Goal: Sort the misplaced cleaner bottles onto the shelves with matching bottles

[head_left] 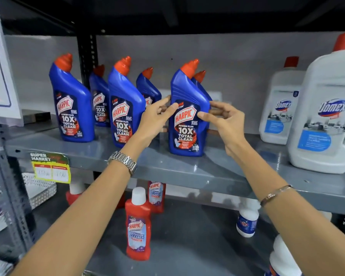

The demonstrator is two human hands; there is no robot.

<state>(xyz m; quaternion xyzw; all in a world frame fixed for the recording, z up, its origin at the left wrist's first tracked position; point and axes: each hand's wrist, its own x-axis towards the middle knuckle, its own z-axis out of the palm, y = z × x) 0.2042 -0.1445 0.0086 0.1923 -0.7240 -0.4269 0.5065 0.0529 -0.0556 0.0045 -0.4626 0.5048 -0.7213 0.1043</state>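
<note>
Several blue Harpic bottles with red caps stand on the grey upper shelf. The front right blue bottle stands upright on the shelf between my hands. My left hand touches its left side with thumb and fingers. My right hand holds its right side, thumb on the label. Other blue bottles stand to the left. Two large white Domex bottles stand at the right of the same shelf. On the lower shelf stand red Harpic bathroom cleaner bottles.
A white bottle with a blue label and another white bottle stand on the lower shelf at the right. A yellow price tag hangs on the shelf edge. A perforated white tray and a shelf upright are at the left.
</note>
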